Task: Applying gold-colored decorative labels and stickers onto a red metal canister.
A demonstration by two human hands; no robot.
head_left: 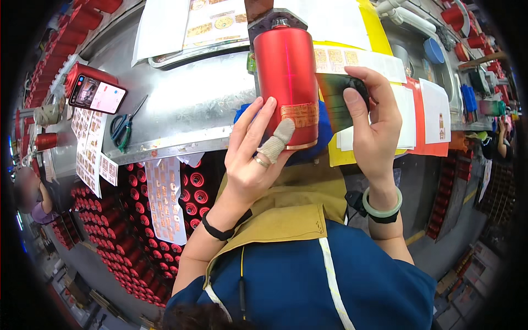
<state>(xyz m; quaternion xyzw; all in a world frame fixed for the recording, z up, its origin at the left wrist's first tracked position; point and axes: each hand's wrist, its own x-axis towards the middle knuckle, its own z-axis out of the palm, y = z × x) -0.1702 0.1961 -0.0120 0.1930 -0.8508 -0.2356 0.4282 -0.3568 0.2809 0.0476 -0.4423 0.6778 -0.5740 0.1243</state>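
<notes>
A glossy red bottle (pixel 286 66) lies in front of me, its neck pointing away and a gold-patterned decal (pixel 306 114) near its base. My left hand (pixel 251 165) grips the bottle's lower left side; one finger in a knitted cover presses by the decal. Between the thumb and fingers of my right hand (pixel 379 118) is a dark green, see-through flat scraper (pixel 340 99), its edge close to the bottle's right side. Blue cloth (pixel 324 118) shows under the bottle's base.
A phone (pixel 98 94) leans on a red bottle at the left, near scissors (pixel 126 125) on the metal bench (pixel 187 99). Decal sheets (pixel 88 146) hang over its edge. Several red bottles (pixel 121 247) stand below left. White papers (pixel 404 118) lie at the right.
</notes>
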